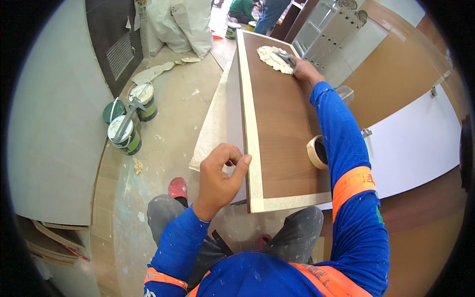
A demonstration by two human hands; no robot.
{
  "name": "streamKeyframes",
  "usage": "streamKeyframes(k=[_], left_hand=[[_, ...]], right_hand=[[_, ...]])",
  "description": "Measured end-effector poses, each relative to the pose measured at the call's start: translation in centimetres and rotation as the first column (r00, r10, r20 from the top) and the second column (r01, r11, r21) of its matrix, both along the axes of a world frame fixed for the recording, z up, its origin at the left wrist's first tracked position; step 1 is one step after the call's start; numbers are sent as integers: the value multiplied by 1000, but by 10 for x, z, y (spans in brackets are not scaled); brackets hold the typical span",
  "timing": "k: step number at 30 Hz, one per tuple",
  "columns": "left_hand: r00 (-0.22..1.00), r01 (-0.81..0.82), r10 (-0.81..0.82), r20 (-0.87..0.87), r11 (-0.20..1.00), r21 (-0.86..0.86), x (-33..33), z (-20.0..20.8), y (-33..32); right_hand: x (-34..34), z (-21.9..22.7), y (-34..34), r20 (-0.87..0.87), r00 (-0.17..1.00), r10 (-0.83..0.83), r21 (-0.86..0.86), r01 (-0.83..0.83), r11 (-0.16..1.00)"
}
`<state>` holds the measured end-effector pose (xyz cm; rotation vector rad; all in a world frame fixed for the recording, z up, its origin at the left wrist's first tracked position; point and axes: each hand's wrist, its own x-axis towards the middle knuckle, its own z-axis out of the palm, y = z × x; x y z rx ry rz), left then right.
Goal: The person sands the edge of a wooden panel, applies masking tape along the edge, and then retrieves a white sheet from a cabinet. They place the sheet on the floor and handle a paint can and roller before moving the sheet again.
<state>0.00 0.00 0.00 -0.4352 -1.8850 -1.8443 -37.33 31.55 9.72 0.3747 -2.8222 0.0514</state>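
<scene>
With twelve o'clock straight ahead of the person, here's the left hand (222,178) at eleven, fingers loosely curled and released, thumb tip at the left edge of the brown panel (287,119); whether it touches, I can't tell. That cream-bordered panel stretches away from twelve to one, and on it, at one o'clock, sits a tape roll (312,152), its hollow core dark, just beside the right sleeve (341,128).

Over to the bucket group between ten and eleven: a white-topped bucket (123,127) comes nearest, a long grey tool (124,123) across it, and a dark green bucket (113,111) sits close behind. Beyond, at eleven, a second pale-topped bucket (143,101); filling or lid on those pale tops, I can't tell!

And out at twelve, towards the panel's far end, lies the lumpy cream mass (271,58); the right hand (308,73) has its fingers wrapped round a dark grey tool (285,59) that meets it. Farther off, just short of twelve, stands another bucket (231,32), contents too small to read.
</scene>
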Motion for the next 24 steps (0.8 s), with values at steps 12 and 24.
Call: streamKeyframes(k=[12,24], left_hand=[[999,-31,32,-36,999,19,16,15,5],[994,-101,101,-42,995,9,14,3,8]], right_hand=[[21,-2,12,-94,992,87,124,-75,989],[-2,11,-1,145,971,-191,2,192,981]])
